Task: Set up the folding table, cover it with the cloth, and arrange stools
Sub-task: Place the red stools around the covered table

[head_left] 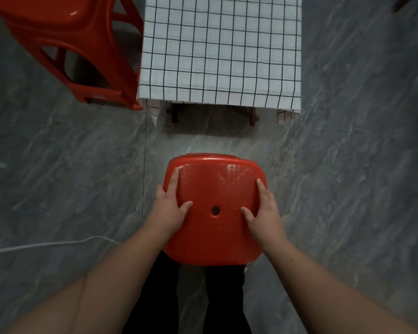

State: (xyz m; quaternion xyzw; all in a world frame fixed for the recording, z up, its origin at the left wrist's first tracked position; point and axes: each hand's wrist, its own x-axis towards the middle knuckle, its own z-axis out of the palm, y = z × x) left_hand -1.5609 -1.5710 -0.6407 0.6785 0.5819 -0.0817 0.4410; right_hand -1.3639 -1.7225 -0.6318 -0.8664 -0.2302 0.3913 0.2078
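Both hands hold one red plastic stool (215, 208) by the seat, seen from directly above. The left hand (169, 208) grips the seat's left edge: forefinger laid forward along the rim, thumb flat on the top surface pointing toward the centre hole, remaining fingers hidden under the edge. The right hand (266, 210) mirrors it on the right edge, thumb on top, forefinger along the rim. Each grip is thus closed around the seat edge, with the seat spanning the gap between them. Whether the stool's feet touch the floor cannot be told; the legs are hidden beneath the seat.

Ahead of the grip, apart from the held stool, stands the worktop (253, 118), covered by a white cloth (220, 49) with a dark grid pattern. The cloth hangs over the near edge, and dark leg ends show below its hem.

Ahead and to the left of the grip, a second red stool (70, 44) stands just beside the cloth's left side.

Behind the grip, the person's legs in dark trousers (155, 297) are visible. A white cable (46, 245) runs across the grey marbled floor (348, 189) to the left of the grip.
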